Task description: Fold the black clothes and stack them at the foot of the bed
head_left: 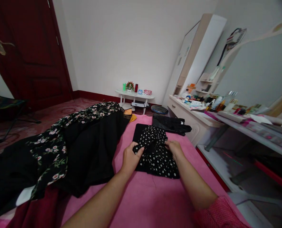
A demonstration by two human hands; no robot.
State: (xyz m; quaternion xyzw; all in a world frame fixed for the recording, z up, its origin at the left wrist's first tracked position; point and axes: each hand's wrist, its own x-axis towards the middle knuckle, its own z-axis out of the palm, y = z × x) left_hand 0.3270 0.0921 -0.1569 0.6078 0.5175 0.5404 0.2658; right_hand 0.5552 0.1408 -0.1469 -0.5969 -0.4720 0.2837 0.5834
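Observation:
A black garment with small white flower dots (158,158) lies partly folded on the pink bed cover (145,196). Beneath it, a plain black cloth (138,129) shows at the far left corner. My left hand (131,155) pinches the garment's left edge between thumb and fingers. On the opposite side, my right hand (174,148) grips the right edge, its fingertips partly hidden by the fabric. The garment's middle is bunched between the two hands.
To the left sprawls a heap of black and floral clothes (83,148), with a dark red cloth (41,209) under it. Folded black clothing (170,124) lies beyond the garment. A cluttered dressing table (198,115) borders the bed's right side; a small white table (134,94) stands by the wall.

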